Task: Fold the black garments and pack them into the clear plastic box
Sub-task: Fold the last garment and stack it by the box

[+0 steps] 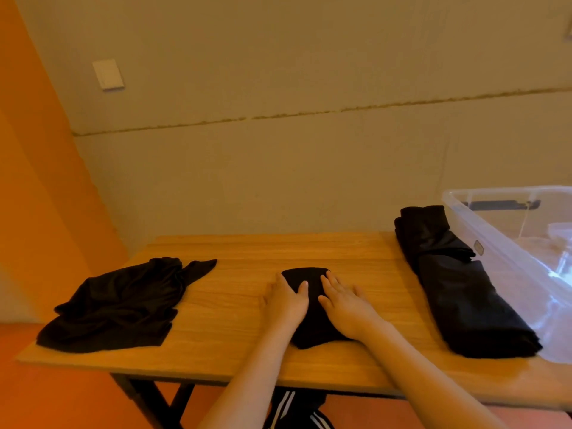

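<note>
Left hand (286, 300), right hand (345, 300): fingers flat, pressing folded garment (312, 317) at table (235, 305) centre. Crumpled garment (120, 305) left. Folded stack (458, 289) right, touching clear box (501, 243).

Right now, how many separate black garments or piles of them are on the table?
3: a crumpled garment at the left, a small folded one in the middle under both hands, and a folded stack at the right beside the clear box. The stack may hold several.
</note>
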`<state>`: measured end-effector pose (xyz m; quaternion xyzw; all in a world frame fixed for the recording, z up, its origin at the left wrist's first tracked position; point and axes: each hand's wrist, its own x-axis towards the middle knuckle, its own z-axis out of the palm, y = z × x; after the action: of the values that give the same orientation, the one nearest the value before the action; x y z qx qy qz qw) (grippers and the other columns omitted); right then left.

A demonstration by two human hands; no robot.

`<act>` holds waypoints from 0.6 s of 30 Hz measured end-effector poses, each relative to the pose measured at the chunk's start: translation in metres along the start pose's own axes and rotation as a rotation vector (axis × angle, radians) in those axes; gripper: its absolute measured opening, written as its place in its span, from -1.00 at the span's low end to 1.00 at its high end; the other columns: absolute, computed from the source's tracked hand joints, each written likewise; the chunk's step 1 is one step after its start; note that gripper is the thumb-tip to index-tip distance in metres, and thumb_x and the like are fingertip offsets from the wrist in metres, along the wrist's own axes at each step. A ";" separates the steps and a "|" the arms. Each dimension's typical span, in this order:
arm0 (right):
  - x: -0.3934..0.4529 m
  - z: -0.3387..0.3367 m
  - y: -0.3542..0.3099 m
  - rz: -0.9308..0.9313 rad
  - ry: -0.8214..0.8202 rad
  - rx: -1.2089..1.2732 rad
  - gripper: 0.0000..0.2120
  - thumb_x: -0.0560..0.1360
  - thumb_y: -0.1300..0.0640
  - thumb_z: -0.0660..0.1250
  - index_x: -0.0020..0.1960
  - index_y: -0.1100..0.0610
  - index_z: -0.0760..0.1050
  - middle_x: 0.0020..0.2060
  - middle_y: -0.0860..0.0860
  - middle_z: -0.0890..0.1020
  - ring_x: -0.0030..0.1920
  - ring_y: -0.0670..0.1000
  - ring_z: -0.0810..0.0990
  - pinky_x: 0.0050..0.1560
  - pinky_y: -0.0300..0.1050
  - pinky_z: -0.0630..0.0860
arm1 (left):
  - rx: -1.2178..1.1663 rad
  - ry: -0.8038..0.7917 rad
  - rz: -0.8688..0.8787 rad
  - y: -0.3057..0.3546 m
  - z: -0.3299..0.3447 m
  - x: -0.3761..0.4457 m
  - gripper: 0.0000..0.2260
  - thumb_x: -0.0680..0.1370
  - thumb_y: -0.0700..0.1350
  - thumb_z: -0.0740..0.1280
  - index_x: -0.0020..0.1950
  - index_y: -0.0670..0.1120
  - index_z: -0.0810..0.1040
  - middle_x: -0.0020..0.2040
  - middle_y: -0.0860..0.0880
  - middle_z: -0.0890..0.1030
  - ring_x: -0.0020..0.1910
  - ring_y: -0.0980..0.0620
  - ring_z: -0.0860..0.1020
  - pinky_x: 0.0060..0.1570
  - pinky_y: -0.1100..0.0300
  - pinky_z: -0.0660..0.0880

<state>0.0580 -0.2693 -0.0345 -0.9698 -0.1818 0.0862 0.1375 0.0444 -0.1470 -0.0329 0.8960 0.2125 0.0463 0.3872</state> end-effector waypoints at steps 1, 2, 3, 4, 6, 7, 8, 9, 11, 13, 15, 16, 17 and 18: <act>-0.004 0.000 0.001 0.000 0.005 -0.001 -0.47 0.63 -0.07 -0.13 0.52 0.08 -0.16 0.52 0.00 -0.15 0.51 -0.04 -0.17 0.47 0.05 -0.18 | -0.211 0.005 -0.033 0.006 -0.001 0.000 -0.38 0.58 0.07 0.22 0.53 -0.08 0.02 0.50 -0.12 0.20 0.46 -0.12 0.21 0.40 -0.02 0.25; -0.008 0.000 0.001 -0.003 0.009 0.004 -0.47 0.63 -0.07 -0.13 0.52 0.09 -0.16 0.52 0.00 -0.14 0.51 -0.05 -0.16 0.47 0.04 -0.18 | -0.409 0.001 -0.059 0.010 -0.001 0.001 -0.37 0.55 0.01 0.30 0.52 -0.07 0.07 0.47 -0.13 0.26 0.42 -0.13 0.29 0.33 -0.01 0.35; -0.013 0.001 0.002 -0.011 0.014 0.014 -0.47 0.63 -0.07 -0.13 0.52 0.09 -0.16 0.52 0.00 -0.14 0.51 -0.05 -0.16 0.47 0.03 -0.19 | -0.548 0.001 -0.087 0.015 -0.002 0.001 -0.34 0.52 -0.03 0.36 0.51 -0.07 0.10 0.45 -0.13 0.29 0.39 -0.13 0.33 0.28 -0.01 0.40; -0.019 0.002 0.003 -0.018 0.020 0.025 -0.47 0.63 -0.07 -0.13 0.52 0.09 -0.16 0.52 -0.01 -0.14 0.51 -0.06 -0.16 0.46 0.03 -0.19 | -0.591 -0.006 -0.111 0.018 -0.003 0.001 -0.30 0.48 -0.05 0.42 0.51 -0.08 0.12 0.44 -0.14 0.31 0.38 -0.14 0.34 0.27 -0.01 0.40; -0.032 0.005 0.007 -0.028 0.040 0.047 -0.46 0.63 -0.08 -0.13 0.52 0.09 -0.16 0.52 -0.02 -0.14 0.50 -0.08 -0.17 0.46 0.02 -0.19 | -0.519 -0.036 -0.166 0.023 -0.004 0.003 -0.23 0.40 -0.05 0.49 0.50 -0.14 0.18 0.42 -0.17 0.34 0.36 -0.16 0.36 0.26 0.00 0.40; -0.038 0.008 0.009 -0.026 0.051 0.051 -0.45 0.62 -0.11 -0.14 0.52 0.09 -0.16 0.52 -0.03 -0.14 0.50 -0.09 -0.17 0.47 0.01 -0.18 | -0.481 -0.072 -0.191 0.027 -0.006 0.004 -0.26 0.38 -0.06 0.51 0.46 -0.19 0.25 0.37 -0.19 0.40 0.32 -0.17 0.41 0.23 0.00 0.43; -0.044 0.009 0.010 -0.017 0.052 0.047 -0.40 0.59 -0.19 -0.20 0.53 0.08 -0.15 0.52 -0.04 -0.14 0.50 -0.09 -0.17 0.47 0.01 -0.17 | -0.464 -0.119 -0.199 0.030 -0.007 0.005 -0.35 0.38 -0.09 0.52 0.39 -0.24 0.35 0.30 -0.21 0.48 0.24 -0.17 0.48 0.17 0.03 0.46; -0.049 0.009 0.011 -0.012 0.061 0.050 -0.28 0.49 -0.31 -0.31 0.53 0.08 -0.15 0.52 -0.04 -0.13 0.50 -0.09 -0.17 0.47 0.00 -0.16 | -0.454 -0.163 -0.200 0.034 -0.010 0.002 -0.46 0.39 -0.14 0.50 0.31 -0.26 0.43 0.23 -0.21 0.53 0.18 -0.16 0.52 0.11 0.06 0.48; -0.056 0.010 0.014 0.012 0.078 0.086 -0.04 0.25 -0.42 -0.45 0.52 0.07 -0.18 0.52 -0.03 -0.14 0.51 -0.07 -0.14 0.47 -0.03 -0.13 | -0.460 -0.216 -0.179 0.039 -0.014 -0.002 -0.56 0.42 -0.24 0.46 0.27 -0.25 0.48 0.20 -0.21 0.55 0.17 -0.15 0.53 0.09 0.07 0.48; -0.059 0.009 0.015 0.044 0.117 0.193 -0.20 0.45 -0.37 -0.16 0.52 0.07 -0.25 0.52 -0.01 -0.16 0.51 -0.03 -0.07 0.48 -0.06 0.00 | -0.532 -0.247 -0.137 0.041 -0.017 -0.005 -0.56 0.42 -0.31 0.43 0.29 -0.20 0.48 0.18 -0.22 0.56 0.14 -0.16 0.55 0.12 -0.01 0.51; -0.060 0.005 0.016 0.057 0.201 0.418 -0.16 0.52 -0.18 0.19 0.51 0.06 -0.30 0.52 -0.01 -0.09 0.50 0.00 0.07 0.42 -0.09 0.20 | -0.637 -0.286 -0.091 0.046 -0.025 -0.012 -0.59 0.42 -0.36 0.41 0.24 -0.16 0.49 0.08 -0.22 0.59 0.01 -0.15 0.59 -0.03 -0.02 0.56; -0.061 0.003 0.017 0.067 0.226 0.563 -0.10 0.49 -0.11 0.28 0.51 0.05 -0.32 0.52 -0.02 0.01 0.47 -0.01 0.16 0.36 -0.12 0.27 | -0.683 -0.310 -0.058 0.049 -0.030 -0.015 -0.62 0.43 -0.37 0.40 0.21 -0.15 0.50 0.02 -0.20 0.60 -0.06 -0.12 0.60 -0.12 0.02 0.58; -0.060 0.003 0.020 0.067 0.243 0.721 -0.04 0.46 -0.06 0.35 0.51 0.03 -0.33 0.49 -0.05 0.13 0.43 -0.02 0.25 0.32 -0.14 0.32 | -0.708 -0.340 -0.017 0.053 -0.035 -0.018 -0.63 0.43 -0.38 0.40 0.19 -0.13 0.50 -0.02 -0.18 0.60 -0.11 -0.09 0.60 -0.19 0.06 0.57; -0.058 0.001 0.023 0.057 0.236 0.875 0.02 0.42 -0.03 0.40 0.50 0.01 -0.34 0.44 -0.08 0.24 0.38 -0.04 0.33 0.29 -0.14 0.36 | -0.729 -0.371 0.026 0.057 -0.041 -0.021 -0.64 0.43 -0.38 0.39 0.18 -0.12 0.51 -0.03 -0.17 0.60 -0.12 -0.06 0.60 -0.22 0.09 0.57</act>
<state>0.0124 -0.3112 -0.0357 -0.8283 -0.0847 0.0477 0.5518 0.0346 -0.1629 0.0377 0.6959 0.0972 -0.0387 0.7105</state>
